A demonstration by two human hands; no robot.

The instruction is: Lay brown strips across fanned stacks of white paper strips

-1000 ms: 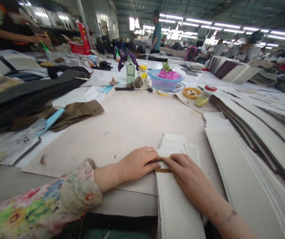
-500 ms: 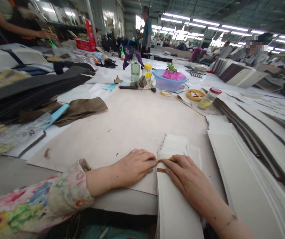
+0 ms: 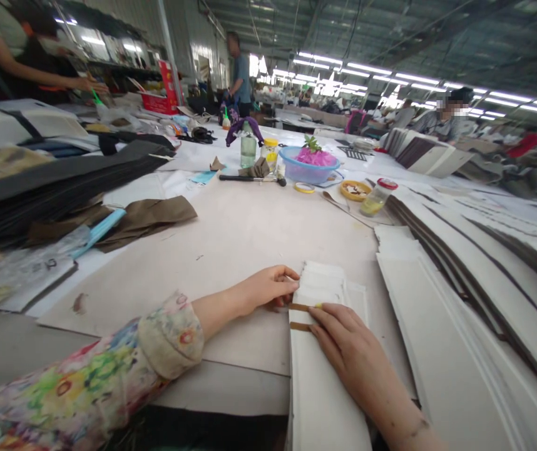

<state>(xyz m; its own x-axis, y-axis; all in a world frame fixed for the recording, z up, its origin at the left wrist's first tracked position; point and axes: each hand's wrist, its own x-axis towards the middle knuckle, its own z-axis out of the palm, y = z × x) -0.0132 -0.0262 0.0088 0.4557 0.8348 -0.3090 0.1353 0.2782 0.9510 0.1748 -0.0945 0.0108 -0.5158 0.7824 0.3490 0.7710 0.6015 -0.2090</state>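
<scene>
White panels (image 3: 325, 388) overhang the surface's (image 3: 231, 389) near edge, long axis pointing forward. The right hand (image 3: 350, 344) lies flat, touching two crosswise brown strips (image 3: 299, 327); whether the curled left hand (image 3: 266, 291) pinches anything, I can't tell.

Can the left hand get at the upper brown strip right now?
Probably yes: the left hand is close beside the upper brown strip, whose left end shows uncovered; the right hand only crowds its right side.

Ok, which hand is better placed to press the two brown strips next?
Your right hand, I'd say: its fingers lie at both brown strips on the white panel, while your left hand is at the panel's left edge.
</scene>
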